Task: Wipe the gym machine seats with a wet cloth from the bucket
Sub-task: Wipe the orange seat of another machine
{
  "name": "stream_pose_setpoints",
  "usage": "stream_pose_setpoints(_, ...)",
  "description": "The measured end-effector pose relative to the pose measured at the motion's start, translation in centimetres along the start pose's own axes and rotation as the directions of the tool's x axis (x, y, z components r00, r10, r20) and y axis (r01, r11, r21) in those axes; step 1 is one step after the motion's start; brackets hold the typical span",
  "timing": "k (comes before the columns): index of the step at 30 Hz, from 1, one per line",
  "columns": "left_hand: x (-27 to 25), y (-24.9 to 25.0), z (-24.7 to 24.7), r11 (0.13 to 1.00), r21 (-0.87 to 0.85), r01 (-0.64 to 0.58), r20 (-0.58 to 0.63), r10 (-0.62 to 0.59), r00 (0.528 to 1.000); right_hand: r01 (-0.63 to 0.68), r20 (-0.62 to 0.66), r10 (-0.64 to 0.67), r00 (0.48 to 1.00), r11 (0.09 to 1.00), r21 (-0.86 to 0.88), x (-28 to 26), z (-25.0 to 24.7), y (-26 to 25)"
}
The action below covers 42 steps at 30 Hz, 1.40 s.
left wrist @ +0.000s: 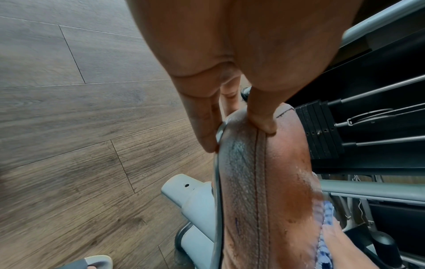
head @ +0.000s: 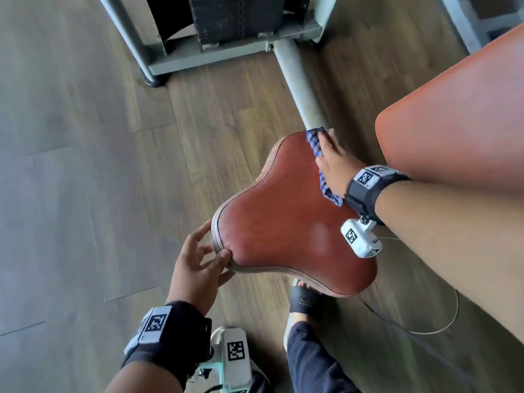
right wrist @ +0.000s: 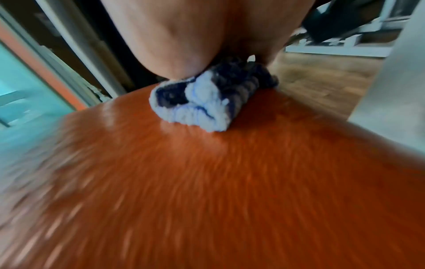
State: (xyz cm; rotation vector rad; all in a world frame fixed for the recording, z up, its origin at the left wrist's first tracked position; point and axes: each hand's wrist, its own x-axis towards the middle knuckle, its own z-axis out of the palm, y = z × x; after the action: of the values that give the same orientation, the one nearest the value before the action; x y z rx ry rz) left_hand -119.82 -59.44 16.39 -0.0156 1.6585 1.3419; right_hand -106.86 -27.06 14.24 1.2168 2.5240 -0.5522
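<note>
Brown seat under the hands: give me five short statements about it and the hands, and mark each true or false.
1. The right hand presses a blue checked cloth on the brown seat. True.
2. The left hand holds a second cloth. False: it holds no cloth and grips the seat's near left edge, thumb on top.
3. The cloth lies at the seat's far right part. True.
4. The seat lies loose on the wood floor. False: it stands above the floor, with a grey tube of the machine's frame running out from beneath it.
5. A bucket stands beside the seat. False: no bucket shows in any view.
</note>
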Motion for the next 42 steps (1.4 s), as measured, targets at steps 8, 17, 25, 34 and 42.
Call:
stream_pose_setpoints(8,-0.3,0.2,0.2,1.0,-0.007,0.013,-0.007,-0.013,1.0,0.412,0.003,-0.415,0.91,0.903,-0.121,-3.9,2.2,-9.5)
stream_pose_setpoints(17,-0.5,0.9,-0.1,0.999,-0.039,0.032,0.029,-0.031,0.999,0.096,-0.089,-0.104,0.991,0.991,-0.096,1.2,0.7,-3.8)
stream_pose_setpoints(25,-0.7,1.1,-0.1,0.996,-0.076,0.041,0.053,-0.037,0.998,0.406,-0.019,-0.408,0.913,0.912,-0.058,-10.6,4.7,-13.7)
stream_pose_setpoints(34,-1.2,1.1,-0.3,0.997,-0.065,0.043,0.064,-0.039,0.997,0.154,-0.092,-0.156,0.983,0.987,-0.036,-6.6,3.9,-8.4)
stream_pose_setpoints(42,-1.3,0.5,0.6,0.996,-0.077,0.042,-0.009,-0.043,0.999,0.56,0.042,-0.559,0.828,0.822,-0.101,-7.4,2.9,-12.3)
